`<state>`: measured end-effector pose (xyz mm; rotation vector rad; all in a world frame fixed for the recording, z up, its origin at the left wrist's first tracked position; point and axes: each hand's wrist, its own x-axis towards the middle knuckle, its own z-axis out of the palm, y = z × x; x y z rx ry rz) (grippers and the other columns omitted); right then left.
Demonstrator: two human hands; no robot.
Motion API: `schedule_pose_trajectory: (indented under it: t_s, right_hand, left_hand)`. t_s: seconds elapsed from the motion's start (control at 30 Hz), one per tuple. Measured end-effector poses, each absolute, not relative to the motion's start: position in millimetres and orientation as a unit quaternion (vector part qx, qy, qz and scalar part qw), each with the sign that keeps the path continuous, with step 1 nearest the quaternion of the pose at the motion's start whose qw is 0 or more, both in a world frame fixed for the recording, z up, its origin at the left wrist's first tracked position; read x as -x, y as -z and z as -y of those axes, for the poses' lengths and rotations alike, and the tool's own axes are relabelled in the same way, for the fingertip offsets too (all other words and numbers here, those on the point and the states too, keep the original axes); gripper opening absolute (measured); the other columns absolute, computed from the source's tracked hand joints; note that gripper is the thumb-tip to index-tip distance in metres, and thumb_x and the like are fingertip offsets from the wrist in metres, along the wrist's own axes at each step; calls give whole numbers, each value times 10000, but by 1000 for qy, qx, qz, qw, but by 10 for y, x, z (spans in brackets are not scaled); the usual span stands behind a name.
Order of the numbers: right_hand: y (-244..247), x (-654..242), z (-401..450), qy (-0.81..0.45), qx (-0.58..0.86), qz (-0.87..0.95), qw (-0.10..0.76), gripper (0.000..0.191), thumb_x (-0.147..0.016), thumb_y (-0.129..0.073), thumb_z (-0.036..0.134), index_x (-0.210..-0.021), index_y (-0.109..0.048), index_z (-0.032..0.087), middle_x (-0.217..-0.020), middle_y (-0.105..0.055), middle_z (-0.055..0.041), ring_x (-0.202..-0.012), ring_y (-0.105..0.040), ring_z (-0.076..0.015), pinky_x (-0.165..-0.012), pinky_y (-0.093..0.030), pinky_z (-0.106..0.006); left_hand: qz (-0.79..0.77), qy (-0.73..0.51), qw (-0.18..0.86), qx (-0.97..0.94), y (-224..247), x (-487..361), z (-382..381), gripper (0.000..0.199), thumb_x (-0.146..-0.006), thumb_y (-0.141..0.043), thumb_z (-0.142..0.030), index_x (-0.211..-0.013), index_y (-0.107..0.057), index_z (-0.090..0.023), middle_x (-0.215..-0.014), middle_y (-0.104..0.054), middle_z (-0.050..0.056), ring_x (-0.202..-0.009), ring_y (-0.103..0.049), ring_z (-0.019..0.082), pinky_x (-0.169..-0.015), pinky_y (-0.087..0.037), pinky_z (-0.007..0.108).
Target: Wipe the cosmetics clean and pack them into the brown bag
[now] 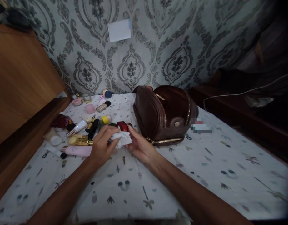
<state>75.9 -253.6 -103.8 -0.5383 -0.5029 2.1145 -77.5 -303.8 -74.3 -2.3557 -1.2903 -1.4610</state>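
In the middle of the head view, my left hand [102, 144] is closed on a crumpled white tissue [121, 139], pinching its left part. My right hand [141, 146] is closed at the tissue's right edge, with its fingertips partly hidden. Just beyond the tissue shows a shiny dark-red container [122, 126]; I cannot tell whether it is held or stands on the cloth. Right of my hands stands a brown leather cosmetic bag [150, 109], its zipped top gaping. A pink tube [78, 151] lies left of my left hand.
Several cosmetics lie at left, among them a white bottle [80, 125], a yellow-banded container [106, 119], a pink jar [89, 108] and a foundation bottle [103, 106]. A wooden cabinet [24, 81] borders the left. A patterned cloth [134, 193] covers the surface; a white cable [240, 93] runs at right.
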Motion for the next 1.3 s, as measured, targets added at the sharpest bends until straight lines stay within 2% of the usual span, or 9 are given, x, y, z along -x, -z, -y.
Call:
schedule_pose_trajectory:
  t_s: [0.2, 0.4, 0.5, 0.7, 0.93, 1.03, 1.1, 1.17, 1.3]
  right_hand:
    - [1015, -768, 2584, -824, 238, 268, 438, 429, -586, -912, 313, -925, -670, 211, -798, -696, 39, -695, -620, -106, -642, -504, -234]
    - [888, -810, 2586, -837, 160, 273, 446, 459, -605, -905, 362, -969, -673, 205, -815, -685, 32, -686, -616, -93, -646, -517, -224]
    - [803, -850, 2586, -812, 144, 285, 489, 489, -602, -904, 362, -1002, -664, 219, -916, -681, 19, -747, -633, -111, -676, -531, -244]
    - [397, -1039, 2710, -715, 144, 384, 567, 493, -609, -881, 323, -1049, -667, 265, -1002, -649, 12, -906, -626, -151, -821, -517, -284]
    - [-625, -1673, 2324, -424, 209, 595, 650, 317, -764, -730, 291, -1065, -641, 243, -1001, -649, -9, -948, -608, -179, -881, -489, -334]
    - [-867, -1870, 1856, -228, 317, 704, 594, 303, -774, -723, 276, -1053, -629, 204, -994, -647, -27, -936, -588, -192, -878, -480, -346]
    - [-891, -1920, 1572, -114, 439, 754, 476, 307, -763, -729, 240, -1040, -631, 155, -995, -650, -63, -956, -591, -221, -910, -465, -371]
    - [-823, -1908, 1366, -75, 521, 786, 323, 252, -803, -685, 236, -1023, -639, 122, -1039, -655, -117, -1003, -600, -260, -908, -466, -383]
    - [-563, -1775, 1147, -98, 544, 795, 249, 288, -719, -735, 140, -999, -675, 107, -1155, -641, -174, -1058, -613, -317, -886, -482, -380]
  left_hand:
    - [525, 537, -58, 657, 691, 865, 2991, 143, -905, -558, -249, -1002, -649, -197, -950, -664, 23, -890, -607, 172, -805, -474, 285]
    - [544, 596, -318, 498, 739, 853, 2912, 296, -804, -666, -418, -998, -637, -196, -747, -614, -30, -613, -527, 120, -563, -433, 209]
    - [526, 563, -406, 492, 827, 865, 2912, 380, -771, -710, -461, -1040, -635, -203, -760, -643, -28, -564, -509, 112, -519, -428, 203]
    - [548, 510, -331, 574, 838, 879, 2927, 364, -736, -721, -466, -986, -701, -201, -917, -719, 31, -861, -638, 215, -764, -505, 271]
    - [587, 484, -321, 564, 733, 795, 2958, 400, -714, -723, -518, -946, -719, -192, -807, -707, 21, -691, -603, 188, -589, -455, 237]
    - [563, 505, -334, 562, 761, 797, 2960, 389, -744, -710, -522, -958, -715, -197, -845, -709, 24, -748, -617, 195, -649, -476, 241]
    - [553, 512, -332, 567, 771, 803, 2957, 395, -729, -727, -525, -948, -719, -196, -876, -708, 28, -806, -624, 205, -701, -484, 245]
    - [554, 501, -335, 574, 774, 800, 2958, 417, -707, -745, -533, -943, -725, -190, -862, -703, 29, -793, -621, 203, -685, -480, 242]
    - [567, 502, -327, 565, 779, 754, 2978, 459, -718, -712, -581, -945, -721, -182, -801, -684, 19, -693, -590, 173, -602, -444, 225]
